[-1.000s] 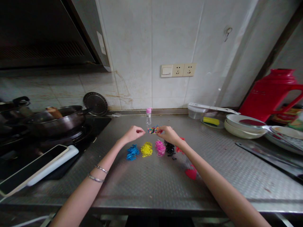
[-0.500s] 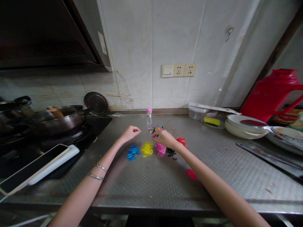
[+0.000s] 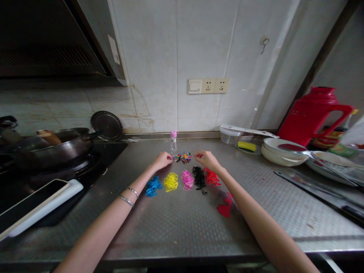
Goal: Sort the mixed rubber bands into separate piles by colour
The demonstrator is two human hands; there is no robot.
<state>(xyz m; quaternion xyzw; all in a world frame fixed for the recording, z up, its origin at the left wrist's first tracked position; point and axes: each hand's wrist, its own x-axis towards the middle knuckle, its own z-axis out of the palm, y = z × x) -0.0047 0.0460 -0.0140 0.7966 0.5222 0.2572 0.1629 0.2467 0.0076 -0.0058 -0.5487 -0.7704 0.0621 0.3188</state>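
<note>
A mixed-colour pile of small rubber bands [image 3: 182,157] lies on the steel counter between my hands. My left hand [image 3: 163,160] is closed at the pile's left edge, fingertips pinched; whatever they hold is too small to make out. Just right of the pile, my right hand [image 3: 208,159] is also pinched, its contents not visible. Sorted piles form a row nearer me: blue rubber bands [image 3: 154,186], yellow rubber bands [image 3: 171,182], pink rubber bands [image 3: 187,179], black rubber bands [image 3: 198,177] and red rubber bands [image 3: 212,177], the last partly below my right wrist.
Behind the mixed pile stands a small clear bottle [image 3: 173,142] with a pink cap. A red-marked plastic bag [image 3: 225,207] lies beside my right forearm. Bowls [image 3: 281,154], a knife [image 3: 313,189] and a red thermos [image 3: 308,117] are right; a pan [image 3: 68,146] and phone [image 3: 36,201] left.
My right hand has moved from over the front of the mixed pile to its right side, uncovering it. My left hand has come in to the pile's left edge. The view has shifted slightly.
</note>
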